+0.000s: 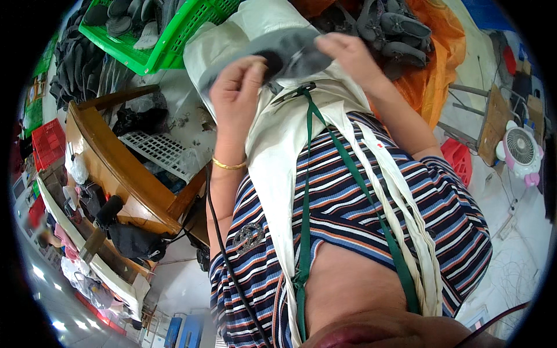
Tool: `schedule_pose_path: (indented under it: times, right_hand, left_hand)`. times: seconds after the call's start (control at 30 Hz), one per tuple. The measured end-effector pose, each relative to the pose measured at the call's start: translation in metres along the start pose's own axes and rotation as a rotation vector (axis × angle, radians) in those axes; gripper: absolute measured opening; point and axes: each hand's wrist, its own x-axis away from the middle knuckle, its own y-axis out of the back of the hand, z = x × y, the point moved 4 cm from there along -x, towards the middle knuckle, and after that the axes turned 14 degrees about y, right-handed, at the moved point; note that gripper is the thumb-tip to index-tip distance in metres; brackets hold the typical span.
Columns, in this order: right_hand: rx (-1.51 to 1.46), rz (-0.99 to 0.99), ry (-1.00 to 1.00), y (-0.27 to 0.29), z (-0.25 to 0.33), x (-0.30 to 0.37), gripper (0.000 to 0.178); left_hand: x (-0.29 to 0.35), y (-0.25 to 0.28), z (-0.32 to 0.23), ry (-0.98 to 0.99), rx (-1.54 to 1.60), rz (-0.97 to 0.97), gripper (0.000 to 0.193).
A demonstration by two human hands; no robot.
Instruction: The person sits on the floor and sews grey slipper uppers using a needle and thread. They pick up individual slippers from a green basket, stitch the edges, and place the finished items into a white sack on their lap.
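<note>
A dark grey cloth shoe (pixel 297 51), blurred by motion, is stretched lengthwise above my lap between both hands. My left hand (pixel 239 87) is closed, with thumb and fingertips pressed together at the shoe's near edge, by its dark opening. At the other end, my right hand (pixel 353 57) grips the tip between thumb and fingers; it is smeared a little. Beneath lies my off-white apron (pixel 270 130), spread over my knees, with green straps (pixel 313 110) running up from it. Just what the fingertips pinch on the shoe is too blurred to make out.
A green plastic crate (pixel 152 58) with grey shoe parts stands far left. More dark shoes (pixel 400 29) are heaped on an orange sack (pixel 444 58) at far right. A wooden table (pixel 110 168) stands at left; a pink-and-white fan (pixel 519 145) is at right. A black cord (pixel 216 217) crosses my left arm.
</note>
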Motion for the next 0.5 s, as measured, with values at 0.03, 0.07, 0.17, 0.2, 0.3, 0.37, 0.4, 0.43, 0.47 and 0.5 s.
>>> schedule_pose_path:
  times: [0.03,0.07,0.17,0.2,0.3,0.37,0.4,0.43,0.47,0.5]
  right_hand:
    - [-0.074,-0.171,-0.063,0.019,0.002,0.002,0.033]
    - [-0.149,-0.317,-0.016,0.040,0.001,0.005,0.033]
    - [-0.544,-0.649,-0.049,0.104,-0.033,0.025,0.032]
    - [-0.636,-0.781,-0.104,0.118,-0.049,0.035,0.032]
    - [-0.703,-0.814,-0.362,0.134,-0.134,0.077,0.031]
    - [-0.581,-0.740,-0.469,0.113,-0.145,0.091,0.027]
    - [-0.560,-0.718,-0.501,0.095,-0.133,0.088,0.026]
    - [-0.538,-0.701,-0.532,0.080,-0.120,0.082,0.024]
    - [-0.516,-0.643,-0.498,0.068,-0.109,0.073,0.024]
    - [-0.495,-0.587,-0.463,0.059,-0.100,0.064,0.024]
  left_hand:
    - [-0.003,0.005,-0.016,0.000,0.076,-0.065,0.014]
    - [-0.007,0.012,-0.016,-0.007,0.078,-0.115,0.015]
    - [-0.023,0.029,0.007,0.009,-0.098,-0.153,0.017]
    - [-0.026,0.030,0.023,0.023,-0.187,-0.148,0.018]
    - [-0.036,0.017,0.060,-0.019,-0.639,-0.055,0.021]
    - [-0.043,0.003,0.077,-0.062,-0.751,-0.008,0.023]
    - [-0.045,-0.001,0.082,-0.078,-0.810,0.011,0.025]
    - [-0.048,-0.006,0.087,-0.092,-0.867,0.052,0.024]
    - [-0.050,-0.011,0.091,-0.105,-0.921,0.097,0.023]
    - [-0.051,-0.015,0.093,-0.122,-0.976,0.144,0.022]
